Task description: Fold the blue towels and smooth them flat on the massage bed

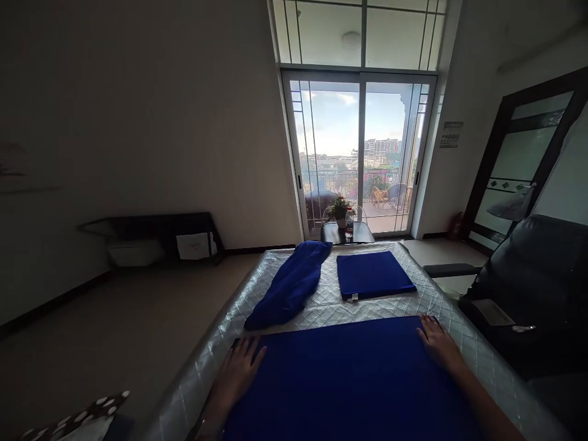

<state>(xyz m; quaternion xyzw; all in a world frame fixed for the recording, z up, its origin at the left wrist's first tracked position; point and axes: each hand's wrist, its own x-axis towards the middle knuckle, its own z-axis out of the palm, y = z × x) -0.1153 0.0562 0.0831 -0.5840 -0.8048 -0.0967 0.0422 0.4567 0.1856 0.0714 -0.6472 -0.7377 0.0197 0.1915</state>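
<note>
A blue cloth (349, 380) lies spread flat over the near part of the silvery quilted table cover (321, 300). My left hand (239, 367) rests on its far left corner, fingers stretched out and a little apart. At the far right corner my right hand (436, 343) lies flat, fingers extended on the fabric. Beyond it sits a folded blue cloth (374, 274), a neat square with a small white tag at its near edge. Left of that square is a loose, crumpled blue cloth (294, 285). The near edge of the spread cloth is out of view.
A small dark table (362, 231) with a potted plant (339, 211) and a bottle (349, 223) stands past the far end. On the right is a black armchair (533, 288). A low black stand (156, 236) lines the left wall. Spotted fabric (87, 416) shows lower left.
</note>
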